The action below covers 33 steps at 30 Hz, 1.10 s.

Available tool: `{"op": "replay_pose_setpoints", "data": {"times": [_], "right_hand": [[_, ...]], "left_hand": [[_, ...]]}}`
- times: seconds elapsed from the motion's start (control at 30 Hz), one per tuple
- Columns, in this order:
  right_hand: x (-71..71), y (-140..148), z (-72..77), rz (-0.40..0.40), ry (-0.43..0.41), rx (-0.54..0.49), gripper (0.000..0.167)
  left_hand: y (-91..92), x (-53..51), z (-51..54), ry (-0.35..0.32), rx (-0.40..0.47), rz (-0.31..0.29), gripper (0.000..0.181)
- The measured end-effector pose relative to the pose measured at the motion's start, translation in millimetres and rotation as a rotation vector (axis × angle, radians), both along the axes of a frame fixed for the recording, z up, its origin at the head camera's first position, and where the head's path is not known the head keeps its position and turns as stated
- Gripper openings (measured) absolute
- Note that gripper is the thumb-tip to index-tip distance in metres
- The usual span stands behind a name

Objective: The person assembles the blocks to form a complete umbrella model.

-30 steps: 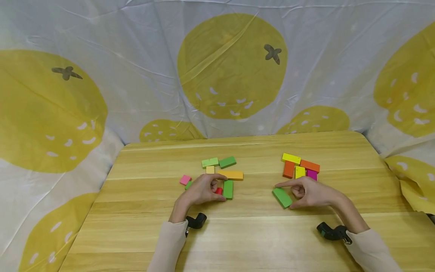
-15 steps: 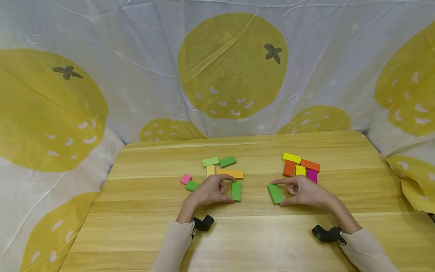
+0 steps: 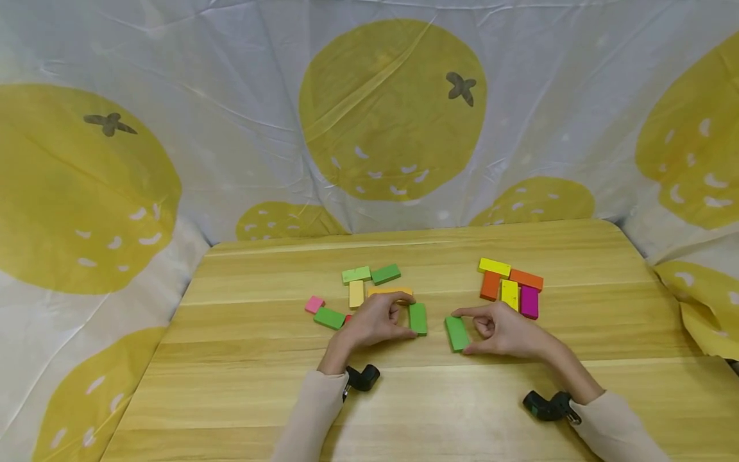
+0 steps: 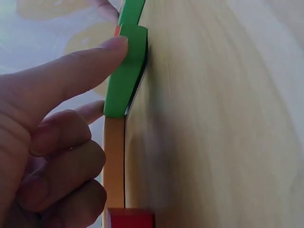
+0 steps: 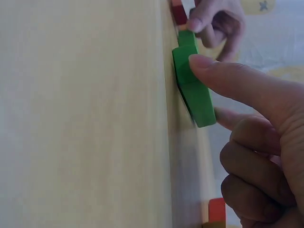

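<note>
OK, got L green blk (image 3: 418, 319) mid-table, just beside R green blk (image 3: 457, 334), gap btwn, not touching. Can't tell if flat on table (image 3: 433, 414) or a hair up; dark strip along each one's lower edge in the wrist views.

Pinching L green blk by its short ends w/ thumb + index of L hand (image 3: 378, 321), other fingers curled in. Same grip on R green blk w/ R hand (image 3: 508, 330).

Main risk imo: skew. Reading L one as near straight fore-aft, R one as turned a bit. If closed up like that, prob corner-first contact; could spin one in the pinch or shove it out of line. Also only clamped at two pts per blk, so weak vs twist; might pivot abt the fingertips or pop out if squeezed off-centre.

Next out: could snag orange blk (image 3: 381, 290) w/ L index, sitting right behind it. Could also brush red blk (image 4: 131, 219) on pull-back; mostly hidden by L hand in head view, so easy to miss. Less likely to hit pale yellow blk (image 3: 356, 294) or the green one (image 3: 330, 318) farther left, unless swinging wide.

R side: could bump lower yellow blk (image 3: 510, 293) or magenta blk (image 3: 528, 301) w/ R knuckles on any fwd drift, being just past them. Far bits, e.g. pink blk (image 3: 314, 304): prob safe.
</note>
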State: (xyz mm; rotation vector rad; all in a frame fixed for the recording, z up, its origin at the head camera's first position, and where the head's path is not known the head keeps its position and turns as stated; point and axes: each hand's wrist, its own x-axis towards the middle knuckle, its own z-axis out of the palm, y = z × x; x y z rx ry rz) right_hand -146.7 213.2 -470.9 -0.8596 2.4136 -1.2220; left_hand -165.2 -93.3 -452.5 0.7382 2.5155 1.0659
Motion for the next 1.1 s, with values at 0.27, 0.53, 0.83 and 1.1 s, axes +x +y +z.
{"op": "replay_pose_setpoints", "data": {"times": [0.27, 0.53, 0.83, 1.1], "right_hand": [[7.1, -15, -0.2, 0.045, 0.065, -0.087, 0.054], [14.4, -31, 0.6, 0.044, 0.075, -0.046, 0.055], [20.2, -38, 1.1, -0.043, 0.145, 0.073, 0.060], [17.7, -36, -2.3, -0.083, 0.373, 0.066, 0.076]], "left_hand": [[11.6, -6.0, -0.1, 0.040, -0.035, 0.014, 0.057], [22.4, -11.9, -0.8, 0.091, -0.085, 0.030, 0.056], [22.4, -13.3, -1.9, 0.071, -0.053, -0.020, 0.055], [15.6, -14.0, 0.7, 0.140, -0.062, -0.013, 0.043]]}}
